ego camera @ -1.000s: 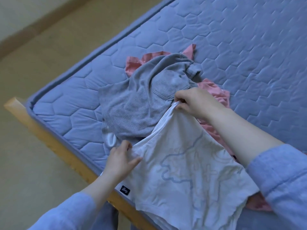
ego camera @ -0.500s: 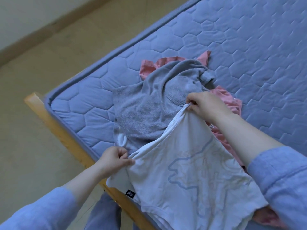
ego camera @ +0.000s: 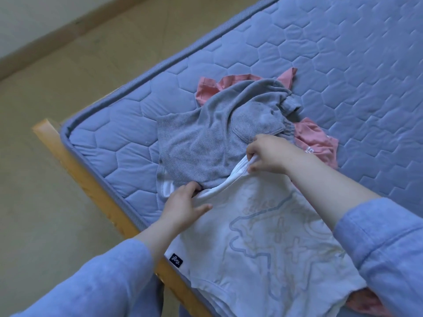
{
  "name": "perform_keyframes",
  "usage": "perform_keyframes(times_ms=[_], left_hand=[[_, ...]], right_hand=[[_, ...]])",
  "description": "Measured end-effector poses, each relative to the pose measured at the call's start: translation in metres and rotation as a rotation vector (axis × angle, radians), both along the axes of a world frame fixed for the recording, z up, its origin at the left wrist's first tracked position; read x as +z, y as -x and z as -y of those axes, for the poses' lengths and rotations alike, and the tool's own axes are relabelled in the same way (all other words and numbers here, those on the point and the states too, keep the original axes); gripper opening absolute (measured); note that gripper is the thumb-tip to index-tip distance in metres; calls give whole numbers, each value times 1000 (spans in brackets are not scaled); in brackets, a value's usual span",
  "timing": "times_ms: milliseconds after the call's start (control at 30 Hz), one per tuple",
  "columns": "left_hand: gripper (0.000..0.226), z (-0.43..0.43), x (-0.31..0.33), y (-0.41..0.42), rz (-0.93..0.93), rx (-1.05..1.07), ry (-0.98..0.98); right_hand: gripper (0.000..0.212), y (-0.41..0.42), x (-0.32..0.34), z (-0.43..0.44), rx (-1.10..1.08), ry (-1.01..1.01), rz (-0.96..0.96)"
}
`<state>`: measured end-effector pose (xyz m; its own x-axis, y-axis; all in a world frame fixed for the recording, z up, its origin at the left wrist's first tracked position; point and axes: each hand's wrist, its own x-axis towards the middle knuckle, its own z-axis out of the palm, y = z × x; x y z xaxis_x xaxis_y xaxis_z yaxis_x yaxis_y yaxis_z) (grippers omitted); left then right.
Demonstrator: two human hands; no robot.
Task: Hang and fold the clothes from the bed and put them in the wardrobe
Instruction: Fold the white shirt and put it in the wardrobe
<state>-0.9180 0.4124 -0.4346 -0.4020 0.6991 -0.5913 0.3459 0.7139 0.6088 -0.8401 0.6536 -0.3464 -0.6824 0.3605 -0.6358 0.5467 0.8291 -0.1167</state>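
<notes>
The white cotton T-shirt with a pale blue line print (ego camera: 263, 236) lay at the corner of the blue quilted mattress (ego camera: 343, 65), overlapping a grey towelling top (ego camera: 206, 138) and pink garments (ego camera: 315, 143). The right hand (ego camera: 267, 154) pinched its ribbed collar; the left hand (ego camera: 183, 204), fingers loosely spread, pressed the shoulder edge, apparently to free and straighten it for folding. No wardrobe was visible.
</notes>
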Motion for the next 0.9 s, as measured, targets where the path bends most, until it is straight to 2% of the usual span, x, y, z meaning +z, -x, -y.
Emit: perform_keyframes(times_ms=[67, 200, 300, 400, 467, 600, 700, 900], left_hand=[[31, -5, -4, 0, 19, 10, 71], [45, -1, 0, 4, 102, -19, 28], [33, 5, 5, 13, -45, 4, -90], [20, 7, 9, 19, -158, 18, -98], [15, 4, 14, 15, -230, -11, -98], [15, -10, 34, -6, -251, -86, -262], [11, -33, 50, -35, -198, -213, -355], [5, -93, 68, -120, -100, -444, -424]], right_hand=[[17, -1, 6, -2, -25, -1, -12], [12, -16, 17, -6, -43, 2, -193], [12, -26, 11, -1, -67, -47, -323], [21, -27, -7, 6, -163, -106, -382], [29, -28, -13, 13, -284, -137, -485], [32, -68, -3, 25, -552, -220, -709], [24, -135, 3, 33, -708, -270, -688], [13, -287, 0, 56, -1084, -288, -498]])
